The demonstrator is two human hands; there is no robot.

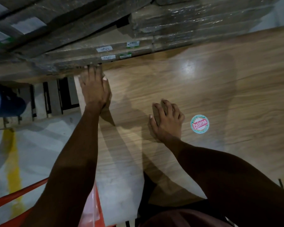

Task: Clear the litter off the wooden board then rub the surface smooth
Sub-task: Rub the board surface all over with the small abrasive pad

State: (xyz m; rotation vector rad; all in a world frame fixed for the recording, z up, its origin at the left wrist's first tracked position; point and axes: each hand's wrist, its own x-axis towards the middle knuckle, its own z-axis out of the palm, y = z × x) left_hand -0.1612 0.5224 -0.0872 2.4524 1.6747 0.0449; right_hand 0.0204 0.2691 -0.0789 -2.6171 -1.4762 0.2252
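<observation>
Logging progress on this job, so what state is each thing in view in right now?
Wooden board: lying flat, glossy, no litter visible on it.
Left hand: fingers straight, resting at the board's far left edge.
Right hand: fingers curled over a small brown block, pressing it on the board.
Round sticker: stuck flat, intact.
Wrapped packs: stacked, sealed in film.

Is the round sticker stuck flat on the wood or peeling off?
Flat. The round sticker lies smooth on the wooden board, with no lifted edge showing.

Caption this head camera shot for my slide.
Right hand rubs a brown pad on the wooden board; left hand rests at its edge.
</observation>
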